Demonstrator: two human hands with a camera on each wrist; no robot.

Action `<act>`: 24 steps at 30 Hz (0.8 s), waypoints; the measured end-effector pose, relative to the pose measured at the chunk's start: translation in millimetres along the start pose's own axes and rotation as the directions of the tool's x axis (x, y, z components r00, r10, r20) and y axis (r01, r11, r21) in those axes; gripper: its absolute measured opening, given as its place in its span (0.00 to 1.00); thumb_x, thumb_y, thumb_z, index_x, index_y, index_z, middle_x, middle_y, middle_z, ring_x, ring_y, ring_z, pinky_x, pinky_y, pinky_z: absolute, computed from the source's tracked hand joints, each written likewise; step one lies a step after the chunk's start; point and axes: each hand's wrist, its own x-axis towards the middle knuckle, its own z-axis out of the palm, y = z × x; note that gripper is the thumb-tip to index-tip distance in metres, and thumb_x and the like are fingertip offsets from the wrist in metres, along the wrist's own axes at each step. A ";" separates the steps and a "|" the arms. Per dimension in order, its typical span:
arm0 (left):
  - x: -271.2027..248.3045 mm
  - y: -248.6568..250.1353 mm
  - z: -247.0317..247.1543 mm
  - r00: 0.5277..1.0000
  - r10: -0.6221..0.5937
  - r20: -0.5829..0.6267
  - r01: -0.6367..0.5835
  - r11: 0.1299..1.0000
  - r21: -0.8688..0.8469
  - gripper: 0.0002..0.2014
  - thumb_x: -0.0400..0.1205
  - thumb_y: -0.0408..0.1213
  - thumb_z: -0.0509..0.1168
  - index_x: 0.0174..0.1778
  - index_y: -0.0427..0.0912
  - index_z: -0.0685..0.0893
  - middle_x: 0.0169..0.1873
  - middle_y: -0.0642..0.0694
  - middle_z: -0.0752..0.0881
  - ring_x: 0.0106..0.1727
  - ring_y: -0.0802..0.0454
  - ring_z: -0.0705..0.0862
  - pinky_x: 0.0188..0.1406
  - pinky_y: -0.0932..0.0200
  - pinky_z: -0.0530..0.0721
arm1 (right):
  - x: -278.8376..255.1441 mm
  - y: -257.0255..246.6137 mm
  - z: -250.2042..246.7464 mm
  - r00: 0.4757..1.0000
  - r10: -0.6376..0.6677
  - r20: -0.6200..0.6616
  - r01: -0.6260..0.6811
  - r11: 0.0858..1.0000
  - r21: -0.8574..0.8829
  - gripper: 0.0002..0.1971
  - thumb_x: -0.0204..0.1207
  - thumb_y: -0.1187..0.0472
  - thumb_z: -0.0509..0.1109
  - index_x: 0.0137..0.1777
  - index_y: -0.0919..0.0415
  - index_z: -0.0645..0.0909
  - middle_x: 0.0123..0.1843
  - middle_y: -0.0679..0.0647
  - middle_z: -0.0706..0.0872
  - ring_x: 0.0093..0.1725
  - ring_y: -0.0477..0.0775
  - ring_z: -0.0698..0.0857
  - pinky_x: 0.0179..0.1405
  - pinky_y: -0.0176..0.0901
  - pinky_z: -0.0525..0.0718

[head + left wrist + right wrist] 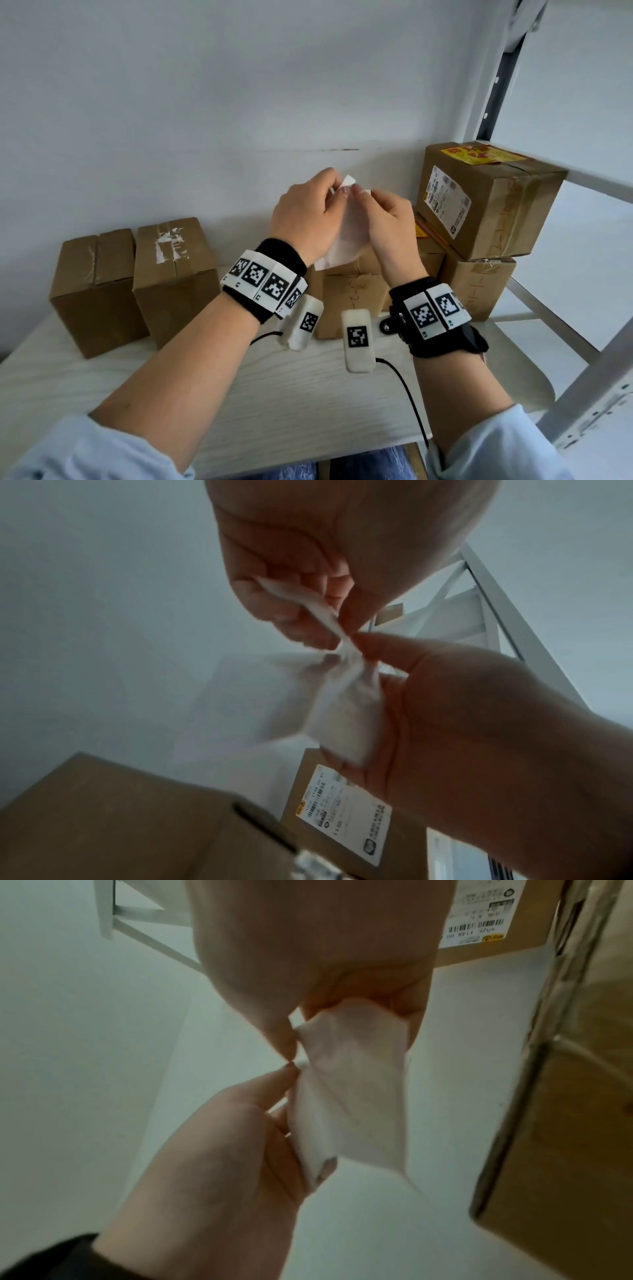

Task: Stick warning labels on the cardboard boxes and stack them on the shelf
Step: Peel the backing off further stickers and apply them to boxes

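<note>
A white label sheet (346, 226) hangs in the air between both hands, above a cardboard box (352, 298) at the table's centre. My left hand (337, 186) pinches its top corner, and my right hand (359, 193) pinches the same top edge beside it. In the left wrist view the left hand (318, 620) and the right hand (377, 653) meet on the twisted sheet (342, 715). The right wrist view shows the right hand (298, 1034) and the left hand (291, 1072) thumb to thumb on the sheet (356, 1096). The sheet's printed side is hidden.
Two plain cardboard boxes (92, 287) (174, 274) stand at the table's left. At the right, a box with a yellow-red label (486, 202) lies on top of other boxes (479, 287). A grey metal shelf frame (589, 373) borders the pale table (274, 394) on the right.
</note>
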 end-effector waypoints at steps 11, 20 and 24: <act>-0.8 -7.2 11.0 0.990 -0.139 0.007 0.138 0.981 -0.139 0.12 0.87 0.43 0.60 0.44 0.39 0.79 0.29 0.56 0.77 0.35 0.49 0.77 0.34 0.57 0.71 | -8.8 1.6 -0.8 0.994 0.020 -0.103 -0.016 0.999 0.034 0.22 0.83 0.56 0.72 0.36 0.77 0.79 0.29 0.61 0.77 0.30 0.51 0.71 0.28 0.43 0.67; -2.9 -8.9 17.6 0.955 -0.293 -0.041 0.273 0.927 -0.256 0.10 0.85 0.42 0.65 0.39 0.44 0.80 0.30 0.57 0.78 0.37 0.51 0.78 0.33 0.66 0.68 | -14.3 6.4 -9.7 0.971 0.194 -0.143 -0.169 0.971 0.167 0.15 0.80 0.58 0.75 0.31 0.58 0.82 0.28 0.51 0.82 0.30 0.49 0.76 0.31 0.44 0.73; -1.3 -10.7 16.7 0.941 -0.336 -0.039 0.314 0.911 -0.268 0.10 0.85 0.43 0.64 0.40 0.43 0.80 0.32 0.55 0.80 0.38 0.51 0.78 0.34 0.66 0.70 | -13.7 7.4 -13.0 0.969 0.183 -0.167 -0.158 0.975 0.157 0.14 0.80 0.58 0.75 0.33 0.61 0.82 0.32 0.57 0.83 0.35 0.55 0.78 0.35 0.48 0.74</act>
